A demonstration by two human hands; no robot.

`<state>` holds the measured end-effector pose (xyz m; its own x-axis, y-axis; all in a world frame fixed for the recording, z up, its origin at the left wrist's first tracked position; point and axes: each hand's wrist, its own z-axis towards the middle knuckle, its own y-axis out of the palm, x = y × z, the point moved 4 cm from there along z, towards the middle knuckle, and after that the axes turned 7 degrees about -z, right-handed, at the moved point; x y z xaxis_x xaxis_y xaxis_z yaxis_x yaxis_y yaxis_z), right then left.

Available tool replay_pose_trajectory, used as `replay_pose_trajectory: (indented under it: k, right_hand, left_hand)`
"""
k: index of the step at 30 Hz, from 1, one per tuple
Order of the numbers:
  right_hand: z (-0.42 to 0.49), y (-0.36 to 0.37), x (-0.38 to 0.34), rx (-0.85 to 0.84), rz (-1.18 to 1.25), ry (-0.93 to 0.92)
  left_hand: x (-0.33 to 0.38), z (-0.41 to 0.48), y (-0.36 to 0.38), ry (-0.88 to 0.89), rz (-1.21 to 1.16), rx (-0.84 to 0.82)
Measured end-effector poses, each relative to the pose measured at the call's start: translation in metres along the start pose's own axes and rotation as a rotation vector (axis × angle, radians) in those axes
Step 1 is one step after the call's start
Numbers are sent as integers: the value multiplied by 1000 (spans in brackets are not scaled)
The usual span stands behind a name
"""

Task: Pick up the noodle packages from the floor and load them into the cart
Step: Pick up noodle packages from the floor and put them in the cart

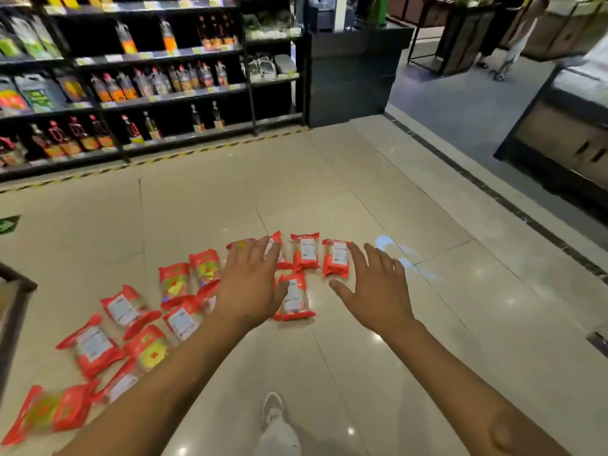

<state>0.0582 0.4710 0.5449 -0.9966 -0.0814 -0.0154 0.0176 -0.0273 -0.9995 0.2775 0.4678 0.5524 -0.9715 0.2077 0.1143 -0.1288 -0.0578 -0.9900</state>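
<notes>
I count roughly fourteen red noodle packages (306, 253); several overlap or blur, so my tally is inexact.

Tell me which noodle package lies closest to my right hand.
The rightmost package, just beside the index finger of the right hand; all others lie further left.

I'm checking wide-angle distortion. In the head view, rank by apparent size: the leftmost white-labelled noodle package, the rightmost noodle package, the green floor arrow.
1. leftmost white-labelled noodle package; nearer the camera, so likely inflated.
2. rightmost noodle package.
3. green floor arrow, cut off by the frame edge.
</notes>
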Motion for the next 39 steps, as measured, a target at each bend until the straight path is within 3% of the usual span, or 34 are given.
replay_pose_trajectory:
  k: [10, 19, 25, 32, 35, 39]
  right_hand:
    - [213, 54, 6, -175, -11, 30]
    - [393, 164, 98, -322, 87, 142]
    - [555, 344, 170, -458, 136, 143]
    - [640, 636, 229, -673, 151, 211]
    - [646, 754, 240, -719, 376, 393]
    - [644, 877, 252, -667, 755, 690]
  left_hand:
    - [-78, 203, 74, -63, -34, -220]
    - [-69, 395, 179, -84, -46, -339]
    - [-67, 552, 343, -158, -1, -386]
    - [-85, 652, 645, -191, -37, -621]
    - [-114, 656, 775, -357, -220, -666]
    - [-152, 644, 897, -664, -651, -568]
